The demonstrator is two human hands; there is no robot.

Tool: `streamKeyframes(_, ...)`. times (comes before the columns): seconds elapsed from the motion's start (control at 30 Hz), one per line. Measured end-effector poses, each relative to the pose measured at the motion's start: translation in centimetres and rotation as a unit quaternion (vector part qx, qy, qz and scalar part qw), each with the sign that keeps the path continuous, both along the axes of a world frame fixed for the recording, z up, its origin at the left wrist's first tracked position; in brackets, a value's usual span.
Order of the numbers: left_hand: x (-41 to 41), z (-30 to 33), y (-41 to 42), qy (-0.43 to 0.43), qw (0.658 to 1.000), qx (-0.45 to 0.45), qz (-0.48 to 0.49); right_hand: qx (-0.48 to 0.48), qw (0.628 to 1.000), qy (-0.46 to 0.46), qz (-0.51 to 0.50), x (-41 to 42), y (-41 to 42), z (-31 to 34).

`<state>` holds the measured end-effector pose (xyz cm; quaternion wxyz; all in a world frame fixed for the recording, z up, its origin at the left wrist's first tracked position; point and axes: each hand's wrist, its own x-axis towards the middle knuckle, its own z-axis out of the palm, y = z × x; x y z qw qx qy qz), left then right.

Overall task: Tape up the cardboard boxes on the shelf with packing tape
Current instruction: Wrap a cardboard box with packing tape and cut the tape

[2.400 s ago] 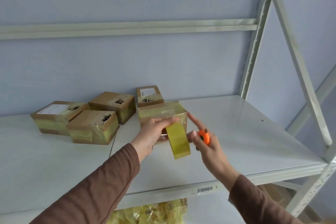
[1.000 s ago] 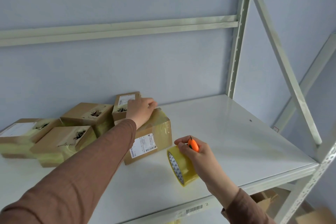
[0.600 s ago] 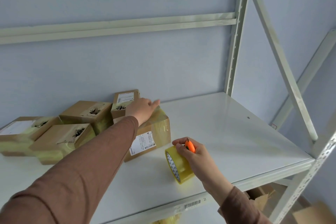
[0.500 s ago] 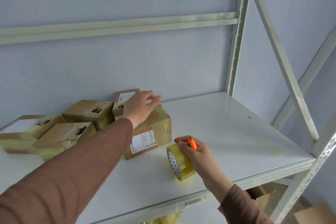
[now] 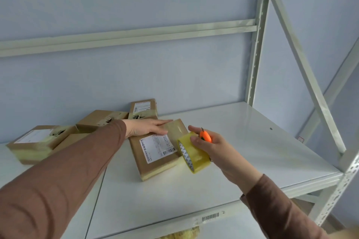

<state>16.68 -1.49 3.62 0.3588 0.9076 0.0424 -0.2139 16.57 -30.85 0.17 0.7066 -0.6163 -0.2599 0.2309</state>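
- A pale metal shelf stands against a light blue wall, with a slotted upright at the back right corner and a barcode sticker on the front edge.
- The labelled cardboard box lies flat on the shelf, label side up, its far end wrapped in shiny tape.
- The left hand, in a brown sleeve, lies with straight fingers pressed flat on the far end of that box.
- The right hand grips a roll of yellow packing tape, fingers curled over its rim; the roll touches the box's right edge.
- A small orange cutter sits in the same hand, blade tip pointing up.
- Three more taped boxes sit behind and to the left: a small box near the wall, a middle box and a far-left box.
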Motion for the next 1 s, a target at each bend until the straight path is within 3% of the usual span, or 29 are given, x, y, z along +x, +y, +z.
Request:
streamKeyframes(0.13,-1.1,-0.9,-1.9,-0.206,0.968,0.124,-0.071,0.015,0.999,-0.009,-0.051,0.4,0.2,-0.5)
streamKeyframes(0.2,-1.8,-2.2,-2.5,-0.257,0.951,0.151,-0.084,0.027,0.998,-0.038,-0.047,0.3,-0.1,-1.1)
streamKeyframes(0.27,-2.2,-3.1,-2.7,-0.244,0.941,0.209,-0.105,0.033,0.997,-0.072,-0.002,0.1,-0.3,-1.8)
streamKeyframes(0.37,-2.6,-3.7,-2.7,-0.156,0.934,0.305,-0.099,-0.002,0.994,-0.109,0.005,0.5,-0.1,-2.8)
streamKeyframes(0.73,-3.5,-5.1,-4.0,-0.179,0.918,0.338,-0.102,-0.039,0.983,-0.18,-0.017,0.1,-0.5,-3.2)
streamKeyframes(1.0,-3.1,-3.5,-4.6,-0.15,0.925,0.344,-0.061,-0.126,0.984,-0.119,-0.042,-3.6,-4.7,-6.0)
